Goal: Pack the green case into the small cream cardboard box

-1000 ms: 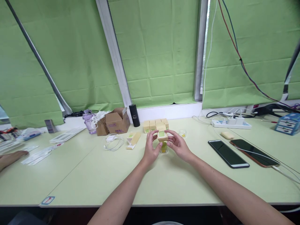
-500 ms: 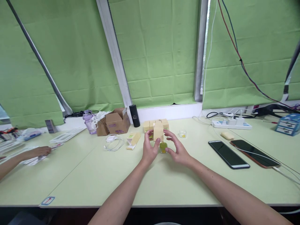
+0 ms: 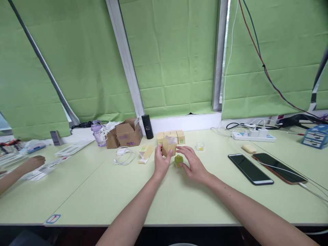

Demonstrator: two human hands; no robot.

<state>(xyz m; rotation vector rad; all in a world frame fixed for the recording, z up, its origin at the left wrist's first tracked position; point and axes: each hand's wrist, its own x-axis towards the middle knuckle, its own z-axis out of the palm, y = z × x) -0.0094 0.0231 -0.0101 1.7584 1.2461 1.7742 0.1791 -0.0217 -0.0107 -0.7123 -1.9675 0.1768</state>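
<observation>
My left hand (image 3: 161,164) is closed around a small tan cardboard box (image 3: 167,149), which is tilted with its top flaps standing up. Just right of it my right hand (image 3: 192,164) is held with thumb and fingers apart. Its fingertips come close to the box's right side; whether they touch it I cannot tell. Between the hands, a small clear container with a green top (image 3: 178,160) stands on the table, the right thumb beside it. Behind the box is a row of several small tan boxes (image 3: 180,136) with green labels. A small clear container (image 3: 200,146) stands further right.
An opened small box (image 3: 146,152) and a white charger cable (image 3: 125,156) lie to the left, before a brown carton (image 3: 128,134). Right are two phones (image 3: 249,169) and a power strip (image 3: 253,136). Another person's hand (image 3: 34,163) is at far left.
The small box in my left hand has tipped and moved slightly left, so its open flaps now show. My right hand has shifted little. The other person's hand has moved left.
</observation>
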